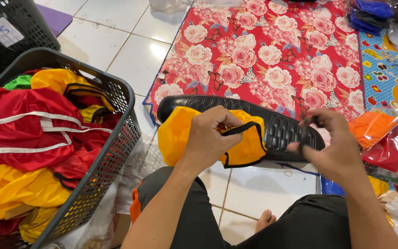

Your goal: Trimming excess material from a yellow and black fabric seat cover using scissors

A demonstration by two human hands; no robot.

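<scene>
My left hand [207, 138] grips a folded yellow garment with black trim [245, 148], held over a black perforated basket lid [282, 129] that lies on the floor. My right hand [330, 145] is closed on the garment's black strap [306, 136], pulled out to the right of the bundle. Both hands hover above my knees in dark trousers.
A dark plastic basket [116, 138] full of red and yellow garments stands at the left. A red rose-patterned mat [272, 50] covers the floor ahead. Packed orange, red and yellow garments [383, 138] in clear bags lie at the right, beside a blue cartoon mat [392, 74].
</scene>
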